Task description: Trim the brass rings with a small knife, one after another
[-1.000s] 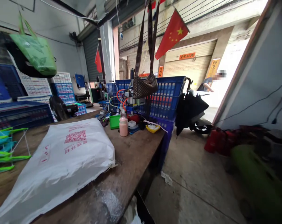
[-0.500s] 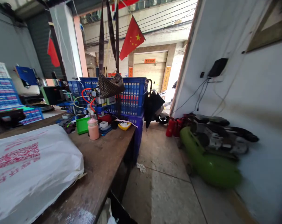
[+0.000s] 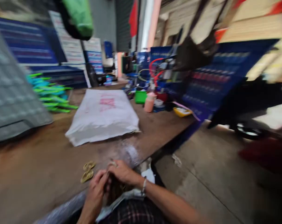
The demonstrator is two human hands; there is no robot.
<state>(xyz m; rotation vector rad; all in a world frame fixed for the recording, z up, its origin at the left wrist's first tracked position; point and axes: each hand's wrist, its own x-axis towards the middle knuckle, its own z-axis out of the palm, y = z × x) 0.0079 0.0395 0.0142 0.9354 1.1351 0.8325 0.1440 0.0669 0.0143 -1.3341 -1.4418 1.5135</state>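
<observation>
Your left hand (image 3: 97, 186) and right hand (image 3: 122, 172) meet, maybe so they can help each other; blur means I can't tell if each grip is closed. Gold loops (image 3: 87, 176) lie on the surface (image 3: 47, 161) near your left hand, perhaps for easy reach

daylight from upper right | lower right dim | blue crate (image 3: 243, 46) motion-smeared | edges stretched

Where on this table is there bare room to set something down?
Left of the golden pieces beside your left hand, nearer than the grey ribbed object; also between the white sack and yellow tray. Around the pink bottle and green tray, it's crowded.
</observation>
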